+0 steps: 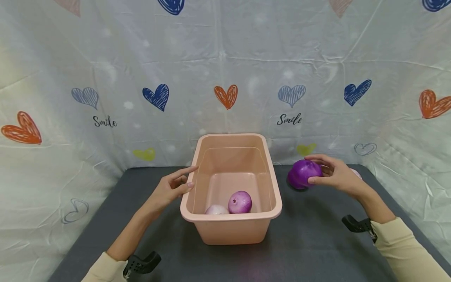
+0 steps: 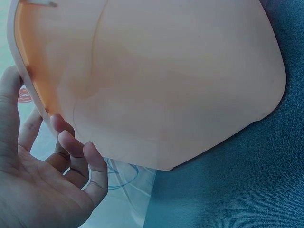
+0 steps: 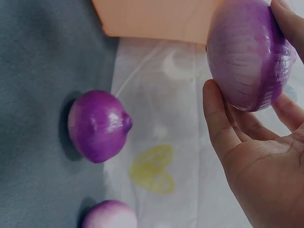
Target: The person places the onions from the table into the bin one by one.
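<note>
My right hand (image 1: pixel 332 172) holds a purple onion (image 3: pixel 251 57) between thumb and fingers, to the right of a peach plastic tub (image 1: pixel 232 232). A second purple onion (image 3: pixel 97 126) lies on the dark tabletop below it, partly hidden by the held one in the head view. Another, paler onion (image 3: pixel 110 216) shows at the lower edge of the right wrist view. On the tub's left rim rest the thumb and index finger of my left hand (image 1: pixel 174 186); its other fingers are loosely bent. Inside the tub, a purple onion (image 1: pixel 240 202) sits beside a whitish one (image 1: pixel 216 209).
The dark grey table (image 1: pixel 310 243) meets a pale curtain (image 1: pixel 253 70) printed with hearts right behind the tub. Black wrist straps (image 1: pixel 142 263) sit on both forearms.
</note>
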Demonstrator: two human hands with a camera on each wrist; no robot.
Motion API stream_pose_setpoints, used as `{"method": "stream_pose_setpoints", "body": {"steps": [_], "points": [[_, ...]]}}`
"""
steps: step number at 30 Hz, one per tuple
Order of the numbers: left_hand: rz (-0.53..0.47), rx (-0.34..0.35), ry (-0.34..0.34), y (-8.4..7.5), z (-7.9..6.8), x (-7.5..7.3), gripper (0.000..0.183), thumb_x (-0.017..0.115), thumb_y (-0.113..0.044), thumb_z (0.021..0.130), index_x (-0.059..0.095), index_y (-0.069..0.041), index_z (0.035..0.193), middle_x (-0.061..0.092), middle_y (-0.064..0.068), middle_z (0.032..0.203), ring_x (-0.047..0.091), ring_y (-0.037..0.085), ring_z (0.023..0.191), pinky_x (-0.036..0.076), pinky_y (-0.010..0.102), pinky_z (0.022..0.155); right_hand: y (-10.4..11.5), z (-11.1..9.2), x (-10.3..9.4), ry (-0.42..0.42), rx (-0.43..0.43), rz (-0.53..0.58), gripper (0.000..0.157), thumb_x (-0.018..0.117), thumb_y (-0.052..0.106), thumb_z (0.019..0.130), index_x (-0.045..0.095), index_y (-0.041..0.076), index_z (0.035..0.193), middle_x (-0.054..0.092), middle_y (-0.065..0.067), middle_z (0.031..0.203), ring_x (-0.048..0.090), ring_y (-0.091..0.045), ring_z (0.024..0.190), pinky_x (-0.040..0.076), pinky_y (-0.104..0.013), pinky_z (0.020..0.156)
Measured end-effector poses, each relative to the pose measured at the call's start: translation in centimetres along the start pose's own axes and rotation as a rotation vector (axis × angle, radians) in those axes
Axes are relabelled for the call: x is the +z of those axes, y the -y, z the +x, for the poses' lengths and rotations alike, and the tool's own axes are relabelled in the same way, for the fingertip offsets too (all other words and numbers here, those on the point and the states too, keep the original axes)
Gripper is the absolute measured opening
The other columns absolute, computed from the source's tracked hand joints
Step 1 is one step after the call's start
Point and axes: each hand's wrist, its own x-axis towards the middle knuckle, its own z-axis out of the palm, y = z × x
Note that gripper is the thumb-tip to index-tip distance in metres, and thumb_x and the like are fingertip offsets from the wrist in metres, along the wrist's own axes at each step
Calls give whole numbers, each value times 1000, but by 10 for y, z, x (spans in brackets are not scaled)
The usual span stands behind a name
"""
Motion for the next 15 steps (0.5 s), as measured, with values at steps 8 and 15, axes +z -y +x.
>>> {"method": "stream_pose_setpoints", "body": {"steps": [8,15], "points": [[-4,-3,-2,0,0,0,53,65,-18,101,51,-17,152,63,18,94,60,24,81,52,36,70,10,10,0,4,-13,-1,66,81,18,90,49,4,147,49,-16,145,48,-41,131,49,-28,93],[-8,-6,0,0,0,0,53,65,-18,101,51,-17,152,64,18,94,60,23,81,52,36,70,21,19,0,-2,-65,19,64,79,12,91,49,4,147,50,-15,145,50,-39,128,49,-27,92]]}}
